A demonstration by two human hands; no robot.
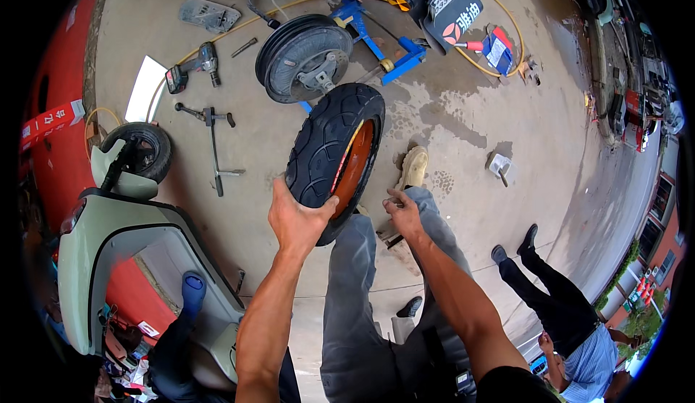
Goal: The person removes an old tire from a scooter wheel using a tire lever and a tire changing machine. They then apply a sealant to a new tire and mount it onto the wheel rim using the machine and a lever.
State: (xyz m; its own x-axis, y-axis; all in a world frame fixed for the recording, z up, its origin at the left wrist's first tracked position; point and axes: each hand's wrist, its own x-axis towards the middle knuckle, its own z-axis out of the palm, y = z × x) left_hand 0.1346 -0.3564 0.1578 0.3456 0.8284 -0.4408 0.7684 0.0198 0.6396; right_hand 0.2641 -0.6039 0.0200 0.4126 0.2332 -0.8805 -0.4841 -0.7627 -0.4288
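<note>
A black scooter tire (318,139) with an orange-brown inside stands tilted in front of me. My left hand (300,218) is closed on its near lower edge, the thumb over the sidewall. Beside the tire, over my right knee, my right hand (405,216) has its fingers curled together; whatever may be in them is too small to make out. Just beyond the tire is a bare wheel rim with a hub (304,59), no tire on it. The tire's top overlaps the axle side of that hub.
A cordless impact wrench (208,63), a socket wrench (214,142) and a blue stand (394,63) lie ahead. At left are a small wheel (148,149) and pale green scooter bodywork (94,236). A clear container (499,165) sits rightward. Another person (557,294) is at lower right.
</note>
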